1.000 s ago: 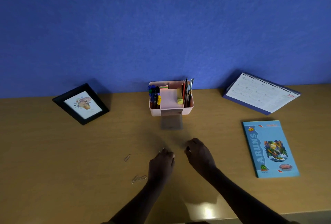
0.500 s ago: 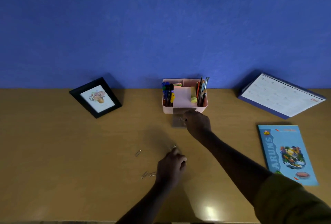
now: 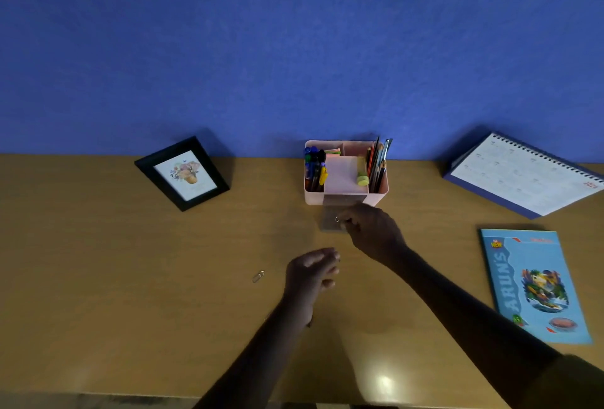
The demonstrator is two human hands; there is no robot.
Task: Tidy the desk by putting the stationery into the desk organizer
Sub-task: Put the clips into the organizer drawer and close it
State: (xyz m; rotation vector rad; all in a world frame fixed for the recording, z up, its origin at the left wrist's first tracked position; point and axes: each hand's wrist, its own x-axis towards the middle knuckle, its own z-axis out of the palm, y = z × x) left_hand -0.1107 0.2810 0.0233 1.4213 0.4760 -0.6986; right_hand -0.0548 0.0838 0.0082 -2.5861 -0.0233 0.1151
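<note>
1. Pink desk organizer (image 3: 340, 197) at the back of the wooden desk (image 3: 130, 294), against the blue wall (image 3: 294, 49); pens (image 3: 314, 163) upright in its left compartment, pencils (image 3: 377, 160) in its right, a yellow-green eraser (image 3: 362, 180) and sticky notes (image 3: 333, 152) between them.
2. Small clear drawer (image 3: 331, 220) pulled out of the organizer's front, flat on the desk.
3. Right hand (image 3: 372, 229) over that drawer, fingertips pressed together on a small paper clip (image 3: 337, 219) held just above the drawer floor.
4. Left hand (image 3: 312, 273) raised a little above the desk, nearer the camera, fingers loosely curled; possibly holding something small, but too blurred to tell.
5. One loose paper clip on the desk (image 3: 258, 276), just left of the left hand, apart from it.
6. Black picture frame (image 3: 181, 173) leaning at the left rear.
7. Spiral desk calendar (image 3: 523, 173) at the right rear.
8. Blue notebook (image 3: 532, 284) flat on the desk, nearer than the calendar, well right of the right forearm.
</note>
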